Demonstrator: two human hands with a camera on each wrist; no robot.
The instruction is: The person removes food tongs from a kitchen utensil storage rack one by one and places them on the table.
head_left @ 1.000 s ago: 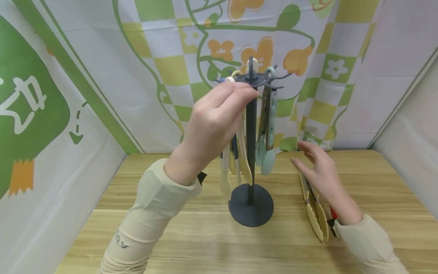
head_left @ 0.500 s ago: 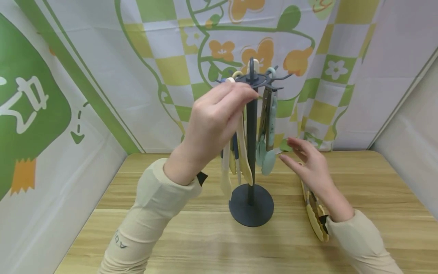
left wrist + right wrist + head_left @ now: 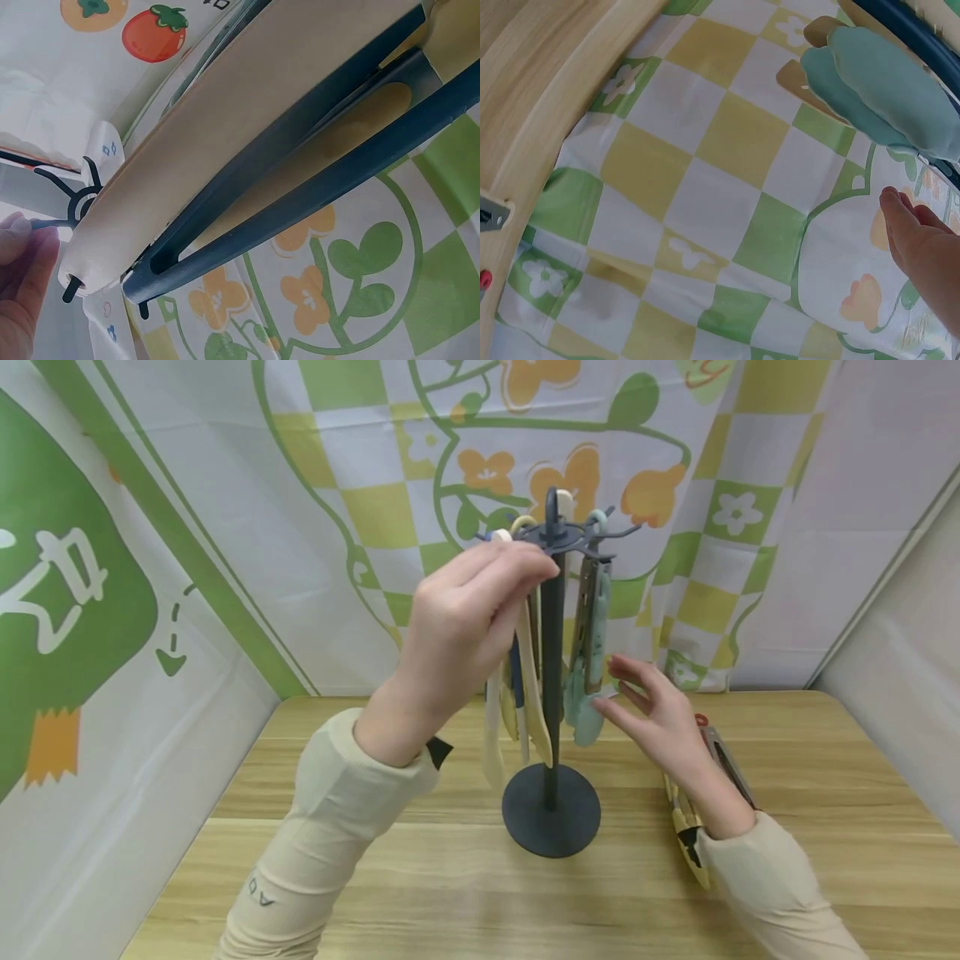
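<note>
A dark rotary utensil rack (image 3: 551,814) stands on the wooden table, hung with several kitchen tools. My left hand (image 3: 472,627) is raised at its top; in the left wrist view, thumb and finger pinch one hook (image 3: 51,223) of the rack. Beside that hook hang a cream-handled utensil (image 3: 202,127) and dark blue tongs (image 3: 300,214). Mint-green tongs (image 3: 588,714) hang on the rack's right side. Close to their tips is my right hand (image 3: 660,727), thumb and fingers apart with nothing between them. In the right wrist view its fingers point toward the mint tongs' heads (image 3: 892,90).
Yellow-tipped tongs (image 3: 690,847) lie on the table, partly under my right forearm. Grey-handled tongs with a red loop (image 3: 723,760) lie next to them. A patterned cloth (image 3: 375,518) hangs behind the table.
My right hand has moved left, from over the table tongs to the mint tongs. The rack's top has turned slightly, shifting its hanging tools a little. My left hand stays at the top.
</note>
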